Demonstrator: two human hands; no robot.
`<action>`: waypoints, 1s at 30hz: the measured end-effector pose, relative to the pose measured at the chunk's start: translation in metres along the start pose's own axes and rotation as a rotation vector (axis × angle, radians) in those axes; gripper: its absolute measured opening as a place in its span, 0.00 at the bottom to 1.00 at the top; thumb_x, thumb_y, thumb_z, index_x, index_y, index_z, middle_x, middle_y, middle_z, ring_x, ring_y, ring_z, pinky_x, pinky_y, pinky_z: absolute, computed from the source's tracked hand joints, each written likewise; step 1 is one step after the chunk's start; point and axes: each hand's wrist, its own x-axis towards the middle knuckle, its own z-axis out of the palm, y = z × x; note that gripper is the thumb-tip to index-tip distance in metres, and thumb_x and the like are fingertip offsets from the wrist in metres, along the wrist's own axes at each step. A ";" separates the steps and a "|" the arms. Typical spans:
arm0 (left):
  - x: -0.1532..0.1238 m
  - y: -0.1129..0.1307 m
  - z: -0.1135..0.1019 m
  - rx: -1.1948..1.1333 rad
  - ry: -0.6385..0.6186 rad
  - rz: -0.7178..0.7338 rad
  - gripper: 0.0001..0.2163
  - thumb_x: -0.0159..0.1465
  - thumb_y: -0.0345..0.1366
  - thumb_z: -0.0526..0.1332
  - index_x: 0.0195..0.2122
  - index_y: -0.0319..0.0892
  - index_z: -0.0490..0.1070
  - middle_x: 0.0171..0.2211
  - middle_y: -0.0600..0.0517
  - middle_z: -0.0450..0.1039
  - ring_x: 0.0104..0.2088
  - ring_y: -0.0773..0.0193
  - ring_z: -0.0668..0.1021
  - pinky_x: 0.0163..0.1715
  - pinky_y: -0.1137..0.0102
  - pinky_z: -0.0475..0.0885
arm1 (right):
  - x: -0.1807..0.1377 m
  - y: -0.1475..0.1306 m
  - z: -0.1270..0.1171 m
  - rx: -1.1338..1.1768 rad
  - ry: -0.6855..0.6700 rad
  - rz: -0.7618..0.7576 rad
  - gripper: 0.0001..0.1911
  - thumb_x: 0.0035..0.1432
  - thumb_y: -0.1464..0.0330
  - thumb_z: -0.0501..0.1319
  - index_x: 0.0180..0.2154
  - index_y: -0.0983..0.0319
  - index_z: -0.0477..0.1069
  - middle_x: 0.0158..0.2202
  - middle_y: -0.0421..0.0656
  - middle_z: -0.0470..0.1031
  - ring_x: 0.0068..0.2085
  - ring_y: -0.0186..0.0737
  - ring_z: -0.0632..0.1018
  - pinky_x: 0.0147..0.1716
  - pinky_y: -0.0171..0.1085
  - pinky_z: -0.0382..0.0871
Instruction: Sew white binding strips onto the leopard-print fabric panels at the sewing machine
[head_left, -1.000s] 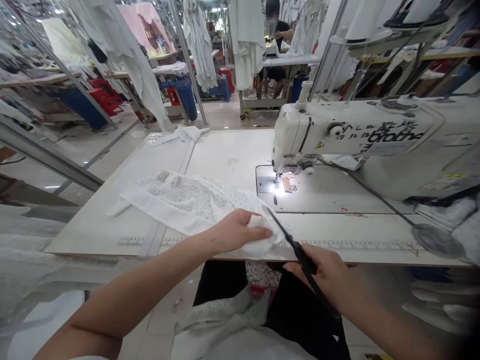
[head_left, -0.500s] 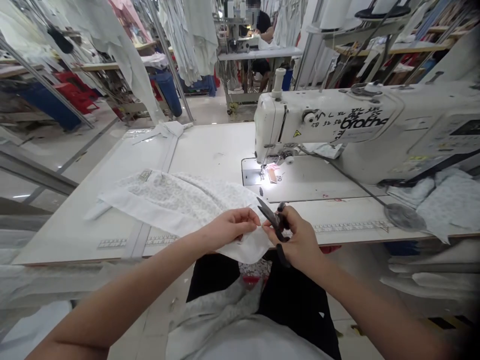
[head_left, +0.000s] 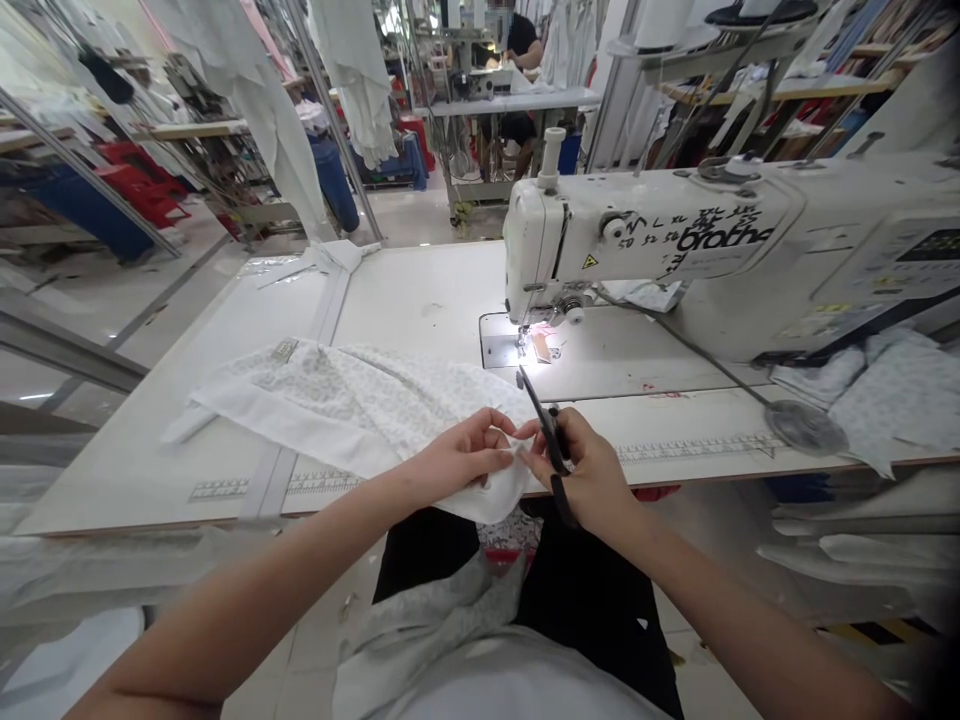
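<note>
A white garment piece [head_left: 367,390] with a pale print and plain white band lies across the table, its right end gathered at the front edge. My left hand [head_left: 469,450] is closed, pinching the cloth there between thumb and fingers. Dark-handled scissors [head_left: 551,435] sit in my right hand [head_left: 589,475], blades pointing up and away toward the machine. The thumb and fingertip of that hand also meet at the cloth, right beside my left fingertips. What lies exactly between the fingertips is too small to make out.
A white sewing machine [head_left: 637,230] stands at the right, its needle area lit. Printed cloth [head_left: 892,390] is heaped at the far right. A white strip [head_left: 334,290] crosses the table [head_left: 420,300]. Ruler markings [head_left: 690,450] run along the front edge. Beyond, a person [head_left: 521,45] sits at another machine.
My right hand has turned the scissors more upright and moved slightly left, its fingertips now meeting my left ones at the cloth. The whole view has shifted slightly.
</note>
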 end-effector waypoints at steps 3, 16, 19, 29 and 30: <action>0.001 -0.002 0.000 -0.053 0.065 -0.039 0.11 0.58 0.37 0.61 0.40 0.43 0.64 0.26 0.58 0.62 0.20 0.76 0.63 0.20 0.78 0.57 | 0.000 0.002 0.003 -0.002 0.021 -0.022 0.09 0.50 0.69 0.61 0.35 0.59 0.63 0.28 0.38 0.67 0.29 0.36 0.69 0.29 0.34 0.65; 0.002 0.005 0.007 0.116 0.172 -0.101 0.07 0.56 0.36 0.59 0.34 0.40 0.70 0.20 0.58 0.61 0.18 0.75 0.60 0.19 0.77 0.54 | -0.010 0.011 0.008 0.022 0.101 -0.022 0.10 0.50 0.69 0.62 0.34 0.59 0.61 0.31 0.39 0.70 0.30 0.37 0.71 0.29 0.34 0.66; 0.002 0.002 0.005 0.100 0.167 -0.085 0.07 0.56 0.36 0.59 0.34 0.40 0.71 0.21 0.57 0.63 0.18 0.74 0.61 0.19 0.77 0.55 | -0.011 0.011 0.010 0.015 0.105 -0.029 0.11 0.50 0.68 0.62 0.33 0.59 0.60 0.31 0.39 0.70 0.30 0.36 0.71 0.29 0.34 0.66; -0.011 0.005 0.012 0.086 0.135 -0.132 0.14 0.53 0.44 0.65 0.37 0.41 0.72 0.27 0.53 0.72 0.24 0.70 0.72 0.23 0.75 0.64 | -0.015 0.003 -0.007 0.011 0.065 0.001 0.11 0.53 0.65 0.62 0.33 0.58 0.59 0.32 0.38 0.70 0.29 0.35 0.70 0.29 0.35 0.65; -0.011 0.004 0.013 0.094 0.136 -0.147 0.16 0.52 0.45 0.66 0.37 0.41 0.72 0.27 0.53 0.72 0.24 0.69 0.72 0.23 0.75 0.65 | -0.015 0.002 -0.009 -0.001 0.052 0.010 0.11 0.53 0.65 0.62 0.32 0.58 0.59 0.32 0.38 0.70 0.29 0.35 0.70 0.29 0.35 0.65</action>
